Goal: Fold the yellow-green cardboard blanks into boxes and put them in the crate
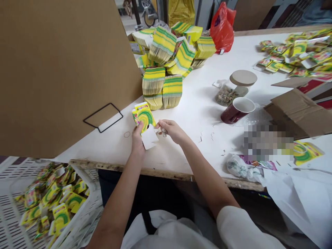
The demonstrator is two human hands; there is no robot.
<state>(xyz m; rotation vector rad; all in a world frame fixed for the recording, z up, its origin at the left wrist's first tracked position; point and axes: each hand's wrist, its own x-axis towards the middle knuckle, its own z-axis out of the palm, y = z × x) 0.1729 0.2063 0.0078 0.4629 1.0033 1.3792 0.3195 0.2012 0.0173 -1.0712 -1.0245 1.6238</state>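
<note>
My left hand (138, 138) is closed around the lower left side of a yellow and green printed carton (145, 117). A white flap sticks out from the carton's lower end, towards me. At the carton's right edge, my right hand (169, 129) has its thumb and fingers pinched together. Something small and pale shows at these fingers, too small to name. Just beyond both hands stand bundled stacks of flat yellow and green cartons (172, 90), piled up towards the back of the table.
A tall cardboard sheet (67, 76) rises on the left. Below it, a white plastic crate (15, 186) holds many filled cartons. To the right on the white table (197, 100) are a maroon cup (229, 113), a lidded jar (225, 95), an open cardboard box (298, 110) and a carton heap (298, 57).
</note>
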